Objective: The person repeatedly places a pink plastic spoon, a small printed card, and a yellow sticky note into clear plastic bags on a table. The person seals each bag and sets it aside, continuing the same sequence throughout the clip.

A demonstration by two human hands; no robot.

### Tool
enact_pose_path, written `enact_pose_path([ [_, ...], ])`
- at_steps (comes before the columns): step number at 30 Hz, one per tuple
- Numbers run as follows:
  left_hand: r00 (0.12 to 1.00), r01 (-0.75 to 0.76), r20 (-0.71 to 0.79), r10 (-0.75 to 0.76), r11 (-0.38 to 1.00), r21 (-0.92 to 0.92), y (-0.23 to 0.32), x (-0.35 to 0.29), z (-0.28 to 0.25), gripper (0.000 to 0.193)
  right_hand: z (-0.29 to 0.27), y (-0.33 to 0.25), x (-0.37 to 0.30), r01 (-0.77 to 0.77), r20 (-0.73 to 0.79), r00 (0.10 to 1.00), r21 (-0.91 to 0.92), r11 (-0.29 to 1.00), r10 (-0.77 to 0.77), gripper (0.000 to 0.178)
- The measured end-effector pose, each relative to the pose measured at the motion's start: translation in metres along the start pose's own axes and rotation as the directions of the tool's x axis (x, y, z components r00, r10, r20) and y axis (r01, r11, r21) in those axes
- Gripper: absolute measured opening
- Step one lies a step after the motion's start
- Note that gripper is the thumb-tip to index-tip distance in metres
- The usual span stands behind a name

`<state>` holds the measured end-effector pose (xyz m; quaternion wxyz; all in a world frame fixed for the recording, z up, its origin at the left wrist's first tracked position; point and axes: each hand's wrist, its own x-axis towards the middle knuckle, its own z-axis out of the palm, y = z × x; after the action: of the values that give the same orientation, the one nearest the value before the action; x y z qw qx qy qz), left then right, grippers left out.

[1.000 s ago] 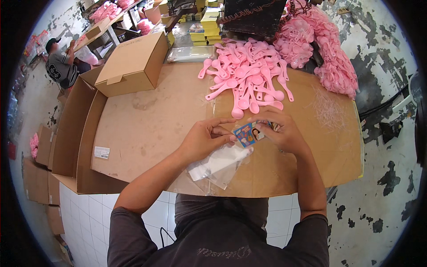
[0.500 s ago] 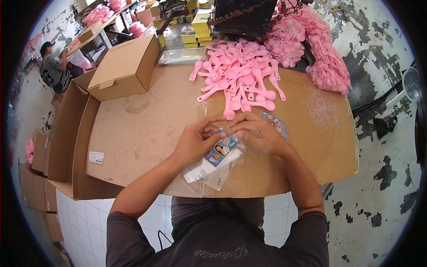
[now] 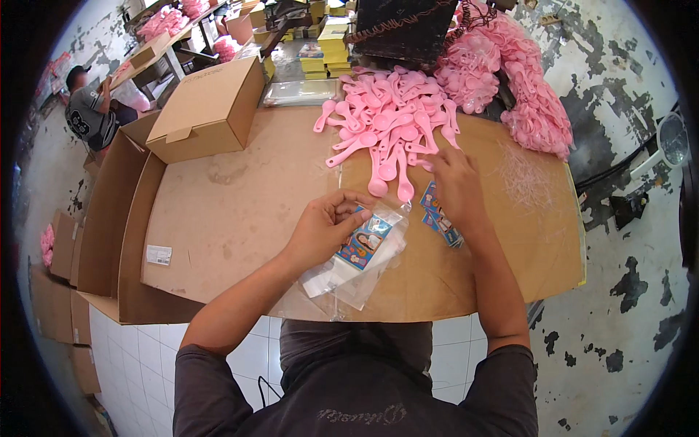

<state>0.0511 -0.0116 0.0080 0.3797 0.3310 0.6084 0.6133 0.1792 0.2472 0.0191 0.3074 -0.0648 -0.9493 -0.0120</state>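
Note:
My left hand pinches the top of a clear plastic bag with a blue printed card showing in it. More clear bags lie beneath, over white paper-like pieces. At the near right edge of a heap of pink plastic spoons, my right hand has its fingers bent around a pink spoon; the fingers partly hide it. Several loose blue cards lie on the cardboard under and beside my right wrist.
A closed cardboard box and an open carton stand left. Behind the spoons are a flat stack of clear bags, yellow stacks and a black box. Bagged pink spoons lie far right. Another person sits far left.
My right hand has left the bag's mouth and moved up and right to the spoons, uncovering more of the loose cards. My left hand stays on the bag.

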Motion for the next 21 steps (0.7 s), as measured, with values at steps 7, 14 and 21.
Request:
enact_pose_path([
  [7,0.997,-0.08,-0.011,0.079,0.994,-0.074,-0.007,0.001,0.003,0.033,-0.026,-0.054,0.003,-0.303,0.247,0.893,0.948,0.095,0.376,0.047],
  [14,0.995,-0.078,0.054,0.08,0.996,-0.042,0.002,-0.004,0.007,0.036,-0.016,-0.059,-0.002,-0.313,0.276,0.892,0.948,0.05,0.359,0.052],
  [21,0.994,-0.073,0.073,0.08,0.993,-0.094,-0.014,0.003,0.003,0.034,0.01,-0.06,-0.02,-0.346,0.317,0.923,0.932,0.105,0.22,0.042],
])
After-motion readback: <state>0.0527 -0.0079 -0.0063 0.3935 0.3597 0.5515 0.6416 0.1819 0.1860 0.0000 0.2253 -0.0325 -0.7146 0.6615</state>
